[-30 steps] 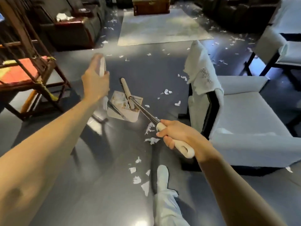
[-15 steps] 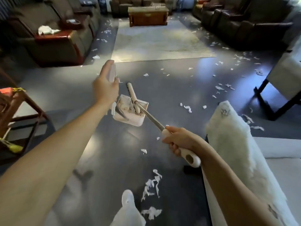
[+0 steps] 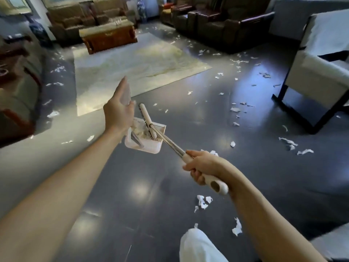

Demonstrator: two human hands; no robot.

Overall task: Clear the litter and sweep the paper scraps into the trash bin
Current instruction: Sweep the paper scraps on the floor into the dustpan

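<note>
The left hand (image 3: pixel 118 114) gripped the dustpan (image 3: pixel 151 148) level, likely to keep its scraps in; the right hand (image 3: pixel 203 167) clasped the broom (image 3: pixel 168 142), head over the pan. Loose paper scraps (image 3: pixel 203 201) littered the floor (image 3: pixel 151 195) near and far.

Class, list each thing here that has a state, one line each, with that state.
paper scraps: scattered over the floor
dustpan: held by its handle, some scraps inside
broom: head lies across the dustpan
left hand: grips the dustpan handle
right hand: grips the broom handle
rug: flat
</note>
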